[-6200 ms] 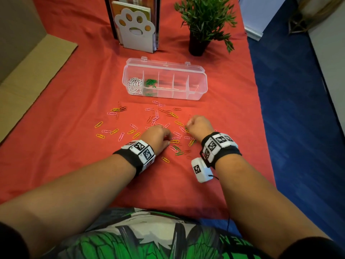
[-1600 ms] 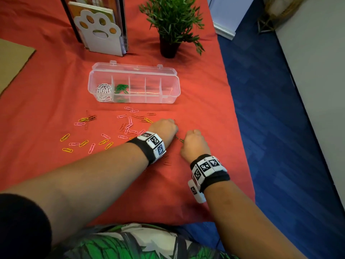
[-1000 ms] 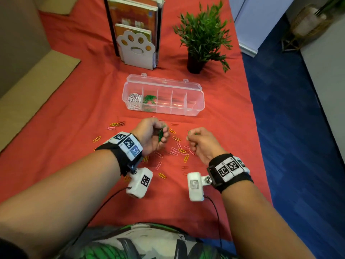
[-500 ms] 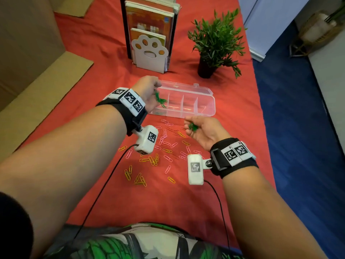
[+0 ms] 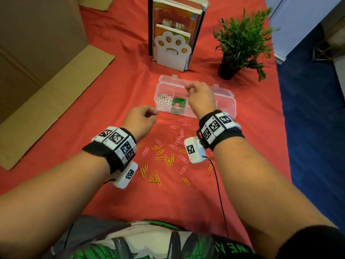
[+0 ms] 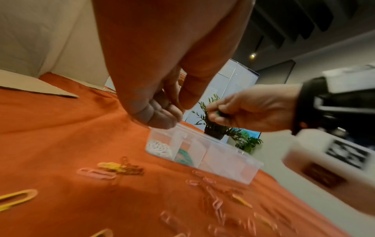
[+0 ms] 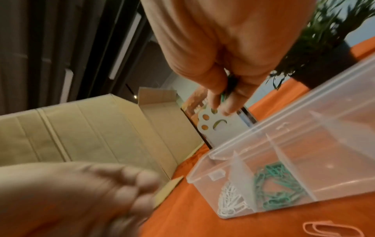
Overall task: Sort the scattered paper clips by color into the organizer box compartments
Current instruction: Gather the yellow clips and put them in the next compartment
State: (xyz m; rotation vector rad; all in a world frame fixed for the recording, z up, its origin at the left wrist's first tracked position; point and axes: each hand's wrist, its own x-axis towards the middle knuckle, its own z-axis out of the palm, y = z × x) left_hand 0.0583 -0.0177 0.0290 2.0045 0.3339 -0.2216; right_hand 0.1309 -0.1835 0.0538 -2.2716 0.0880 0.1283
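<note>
The clear organizer box (image 5: 230, 104) lies on the red cloth. White clips (image 5: 164, 100) fill its leftmost compartment and green clips (image 5: 179, 102) the one beside it. My right hand (image 5: 188, 91) hovers over the box above the green compartment and pinches a few green clips (image 6: 220, 113) (image 7: 224, 95) between thumb and fingers. My left hand (image 5: 154, 113) hangs just in front of the box's left end, fingers curled, with nothing seen in it. Pink and yellow clips (image 5: 168, 154) lie scattered on the cloth between my wrists.
A book stand with a white paw-shaped front (image 5: 172, 49) stands behind the box, a potted plant (image 5: 240, 40) to its right. A cardboard box (image 5: 37, 53) fills the left side. The table's right edge drops to blue floor (image 5: 313, 128).
My left hand, which held green clips over the box, has come back toward me without them. My right hand has carried its green clips from in front of the box to above it.
</note>
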